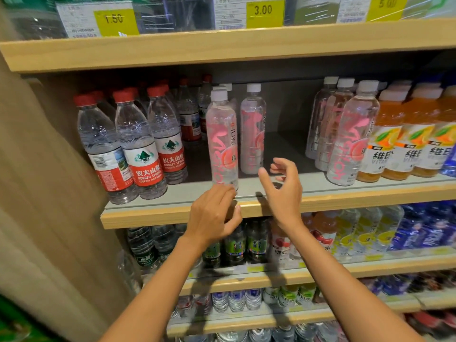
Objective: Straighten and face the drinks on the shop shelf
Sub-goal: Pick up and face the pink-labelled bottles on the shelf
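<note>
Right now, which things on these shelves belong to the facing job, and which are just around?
Job: front pink-label bottle; rear pink-label bottle; left hand; right hand; red-cap water bottles, leftmost showing its barcode.
Just around: orange drinks; price tags; lower-shelf bottles.

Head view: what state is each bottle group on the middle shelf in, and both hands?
front pink bottle, upright at edge, label out.
rear pink bottle, upright, set back.
leftmost water bottle, barcode side out.
orange drinks, labels out.
left hand, loosely curled, empty.
right hand, open, empty.
</note>
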Demonstrator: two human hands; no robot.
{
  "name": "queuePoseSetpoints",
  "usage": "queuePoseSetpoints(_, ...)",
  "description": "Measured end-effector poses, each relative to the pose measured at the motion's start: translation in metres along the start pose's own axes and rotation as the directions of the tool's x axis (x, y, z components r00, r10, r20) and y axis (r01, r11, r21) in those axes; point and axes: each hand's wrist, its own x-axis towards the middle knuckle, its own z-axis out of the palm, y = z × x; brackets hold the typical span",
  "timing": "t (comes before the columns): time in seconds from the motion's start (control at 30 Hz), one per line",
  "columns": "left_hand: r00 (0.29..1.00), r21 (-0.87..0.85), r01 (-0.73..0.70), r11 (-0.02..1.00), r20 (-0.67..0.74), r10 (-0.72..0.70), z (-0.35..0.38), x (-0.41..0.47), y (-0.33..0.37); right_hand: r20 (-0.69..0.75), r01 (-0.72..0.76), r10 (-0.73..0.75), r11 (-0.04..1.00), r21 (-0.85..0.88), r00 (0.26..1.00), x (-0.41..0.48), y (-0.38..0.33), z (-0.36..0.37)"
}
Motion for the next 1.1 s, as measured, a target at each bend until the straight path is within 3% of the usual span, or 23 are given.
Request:
queuePoseSetpoints(0.2,0.984,-0.029,-0.086,0.996,0.154,0.09,0.043,0.052,0.053,-0.279,0.01,-0.073,0.975,-0.221,0.957,0.024,0.028,-0.091)
queuePoseSetpoints(0.33,0.954,0.049,-0.103,0.993,0.286,0.085,0.061,0.067,0.06,-0.283,-0.088,-0.002,0.949,-0.303,0.959,0.051,0.048,-0.115)
queuePoseSetpoints(0.6,0.948,0.131,-0.131,0.983,0.307,0.086,0.063,0.059,0.057,-0.363,-0.154,-0.006,0.9,-0.408,0.932,0.07,0.067,-0.101)
queuePoseSetpoints(0.77,0.949,0.137,-0.12,0.983,0.306,0.073,0.062,0.06,0.058,-0.361,-0.107,-0.057,0.902,-0.419,0.931,0.074,0.066,-0.093)
queuePoseSetpoints(0.97,0.948,0.115,-0.102,0.988,0.312,0.062,0.062,0.058,0.057,-0.299,-0.084,0.008,0.966,-0.243,0.954,0.081,0.066,-0.091)
queuePoseSetpoints(1.1,0.954,0.044,-0.027,0.999,0.299,0.013,0.059,0.061,0.058,-0.199,-0.057,-0.005,0.95,-0.306,0.98,0.088,0.06,-0.098)
